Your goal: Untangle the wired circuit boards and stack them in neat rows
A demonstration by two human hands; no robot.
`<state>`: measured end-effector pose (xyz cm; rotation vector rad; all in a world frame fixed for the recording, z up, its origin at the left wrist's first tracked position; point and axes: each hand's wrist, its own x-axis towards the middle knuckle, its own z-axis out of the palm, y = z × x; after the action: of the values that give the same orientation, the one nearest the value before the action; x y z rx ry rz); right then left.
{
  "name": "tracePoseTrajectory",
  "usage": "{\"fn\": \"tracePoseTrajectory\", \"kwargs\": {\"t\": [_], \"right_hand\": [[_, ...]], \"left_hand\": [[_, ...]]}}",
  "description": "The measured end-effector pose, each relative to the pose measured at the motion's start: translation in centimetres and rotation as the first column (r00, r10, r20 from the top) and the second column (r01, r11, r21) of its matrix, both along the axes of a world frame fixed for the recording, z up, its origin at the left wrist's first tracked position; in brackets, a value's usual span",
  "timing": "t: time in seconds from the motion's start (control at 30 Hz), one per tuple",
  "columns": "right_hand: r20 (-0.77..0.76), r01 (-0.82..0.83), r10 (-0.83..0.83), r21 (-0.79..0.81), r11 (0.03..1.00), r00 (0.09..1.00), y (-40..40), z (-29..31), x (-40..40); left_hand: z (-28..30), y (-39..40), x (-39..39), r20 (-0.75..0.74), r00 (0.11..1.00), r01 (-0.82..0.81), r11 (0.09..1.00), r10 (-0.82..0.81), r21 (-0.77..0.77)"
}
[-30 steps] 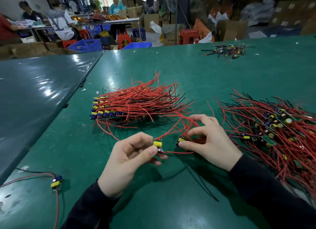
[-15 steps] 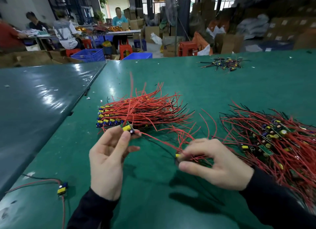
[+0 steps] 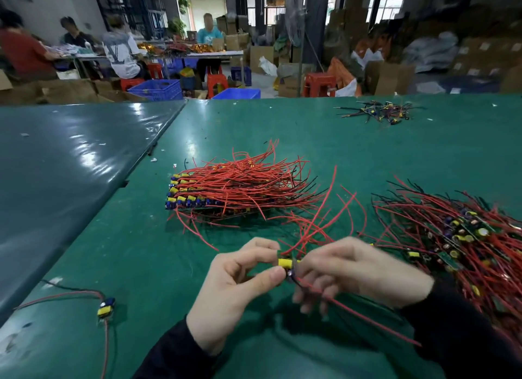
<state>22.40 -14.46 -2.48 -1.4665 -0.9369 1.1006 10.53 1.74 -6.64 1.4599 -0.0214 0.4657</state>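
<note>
Here, hands: left hand (image 3: 240,282) and right hand (image 3: 358,271) both pinch one yellow-topped circuit board (image 3: 285,263), lower centre.
Stacked boards (image 3: 226,192): centre of the green desk (image 3: 141,251).
Tangled pile (image 3: 457,237): right.

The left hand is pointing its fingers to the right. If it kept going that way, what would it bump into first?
Almost at once, the right hand: the left hand pinches the small board with the yellow part, and the right hand's fingers meet it there. Beyond lies the tangled pile, though depth is hard to judge.
</note>
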Motion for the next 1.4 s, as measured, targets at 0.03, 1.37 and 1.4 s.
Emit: {"fn": "tracePoseTrajectory", "kwargs": {"t": [0.03,1.37,1.4], "right_hand": [[0.009,-0.028,0.028,0.035,0.999,1.000,0.4,-0.4,-0.8],[0.091,0.041,-0.037,-0.046,0.998,0.995,1.8,-3.0,-3.8],[0.055,0.033,-0.030,-0.049,0.998,0.998,1.7,-2.9,-3.8]], "left_hand": [[-0.1,0.0,0.1,0.006,1.000,-0.025,0.999,0.025,0.029],[0.6,-0.7,-0.2,-0.179,0.974,-0.133,0.989,0.142,0.062],[0.8,-0.6,-0.2,-0.199,0.974,-0.109,0.994,0.110,0.017]]}}
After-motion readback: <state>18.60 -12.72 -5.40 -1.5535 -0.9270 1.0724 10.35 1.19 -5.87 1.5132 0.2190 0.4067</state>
